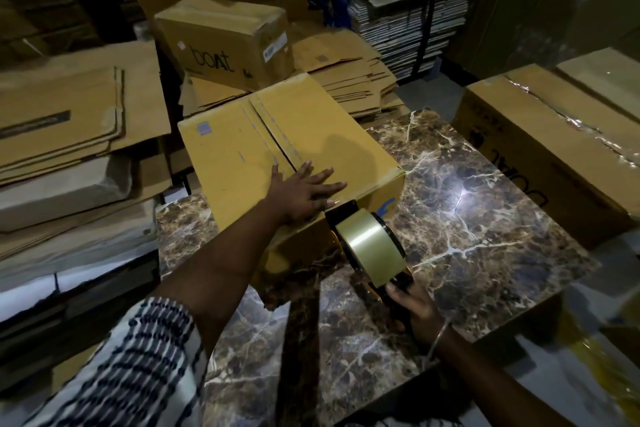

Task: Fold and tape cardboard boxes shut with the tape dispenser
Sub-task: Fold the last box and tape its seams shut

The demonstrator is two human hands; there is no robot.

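A dark marbled bench (467, 218) shines under a bright glare. Flattened cardboard sheets (69, 128) pile up on the left, more flattened sheets (349, 80) lie far behind. Far right, tall shelving (415, 3) holds packed stacks, dim and hard to read.

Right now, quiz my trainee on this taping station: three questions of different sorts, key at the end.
1. True or false: the left hand lies flat on the yellow box.
2. Which hand grips the tape dispenser? A) left B) right C) neither
3. Fill in: the yellow box's centre seam shows no ____ along it yet.

Key: 1 true. 2 B, the right hand holds its handle, its front end at the box's near edge. 3 tape.
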